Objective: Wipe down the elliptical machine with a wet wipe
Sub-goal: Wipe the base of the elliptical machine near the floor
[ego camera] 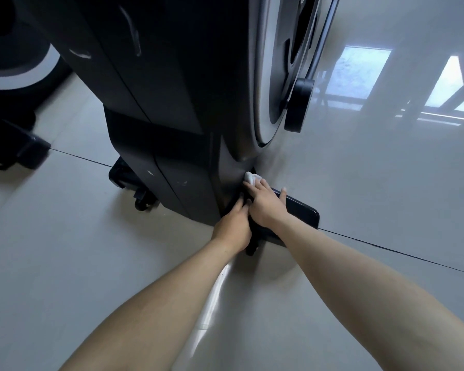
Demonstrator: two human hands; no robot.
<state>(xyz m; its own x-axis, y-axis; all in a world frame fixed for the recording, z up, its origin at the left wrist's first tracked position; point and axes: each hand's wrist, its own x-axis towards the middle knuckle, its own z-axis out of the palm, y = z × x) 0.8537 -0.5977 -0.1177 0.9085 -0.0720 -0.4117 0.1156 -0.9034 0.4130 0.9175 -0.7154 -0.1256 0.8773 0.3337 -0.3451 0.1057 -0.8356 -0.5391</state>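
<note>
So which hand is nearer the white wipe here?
Right. The right hand presses the wipe against the foot of the elliptical machine; the left hand rests beside it, nearer the camera, clear of the wipe.

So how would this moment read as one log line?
right hand: presses wet wipe on elliptical machine, low | left hand: touches machine beside it

— Where does the single view sit?
— On the person's head, wide-angle, tilted steeply down toward the glossy pale tiled floor.
— How near is it?
— Close: the dark grey plastic elliptical machine housing towers just ahead, filling the upper left.
</note>
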